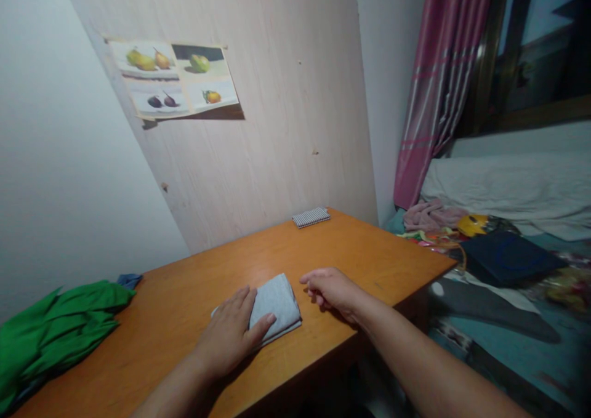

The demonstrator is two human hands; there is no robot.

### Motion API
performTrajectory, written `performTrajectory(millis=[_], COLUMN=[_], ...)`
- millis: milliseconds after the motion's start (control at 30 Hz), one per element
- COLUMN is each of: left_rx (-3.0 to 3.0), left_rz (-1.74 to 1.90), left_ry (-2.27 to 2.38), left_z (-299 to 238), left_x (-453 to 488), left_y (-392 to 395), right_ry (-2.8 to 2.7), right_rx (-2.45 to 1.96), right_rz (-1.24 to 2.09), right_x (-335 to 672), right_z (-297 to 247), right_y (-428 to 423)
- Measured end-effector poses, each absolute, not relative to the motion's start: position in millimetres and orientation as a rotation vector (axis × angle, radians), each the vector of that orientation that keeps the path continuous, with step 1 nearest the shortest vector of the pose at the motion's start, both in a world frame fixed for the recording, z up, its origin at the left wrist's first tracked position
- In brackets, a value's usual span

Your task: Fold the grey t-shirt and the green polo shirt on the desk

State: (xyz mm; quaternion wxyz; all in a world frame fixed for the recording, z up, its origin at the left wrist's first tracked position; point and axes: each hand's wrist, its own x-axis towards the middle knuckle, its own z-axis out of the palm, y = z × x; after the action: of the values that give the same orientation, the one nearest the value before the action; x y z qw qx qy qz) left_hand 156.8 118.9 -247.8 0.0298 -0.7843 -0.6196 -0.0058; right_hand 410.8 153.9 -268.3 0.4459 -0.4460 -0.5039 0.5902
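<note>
A small folded light grey cloth (278, 303) lies on the orange wooden table (351, 245) near its front edge. My left hand (229, 332) rests flat on the cloth's left part, fingers stretched out, thumb on top of the fabric. My right hand (331, 290) hovers just right of the cloth, fingers loosely curled under, touching or nearly touching the tabletop. I can see nothing held in it.
A green garment (55, 329) with a bit of blue cloth (129, 279) lies at the table's left end. A small striped folded item (311, 217) sits at the far edge by the wall. A bed (508, 184) with clothes and a dark bag (505, 257) stands right of the table.
</note>
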Motion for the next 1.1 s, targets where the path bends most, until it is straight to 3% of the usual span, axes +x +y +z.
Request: performTrajectory(millis=[400,1100], left_rx=[-2.423,-2.439], left_rz=[-0.061,-0.098], left_ry=[-1.903,-1.917], left_z=[-252,-251], left_x=[155,157], left_y=[118,117], right_ry=[-1.058,-1.032], right_rx=[-0.915,-0.846], right_rz=[2.102,2.346], right_x=[395,415], right_z=[-257,-266], right_y=[164,148])
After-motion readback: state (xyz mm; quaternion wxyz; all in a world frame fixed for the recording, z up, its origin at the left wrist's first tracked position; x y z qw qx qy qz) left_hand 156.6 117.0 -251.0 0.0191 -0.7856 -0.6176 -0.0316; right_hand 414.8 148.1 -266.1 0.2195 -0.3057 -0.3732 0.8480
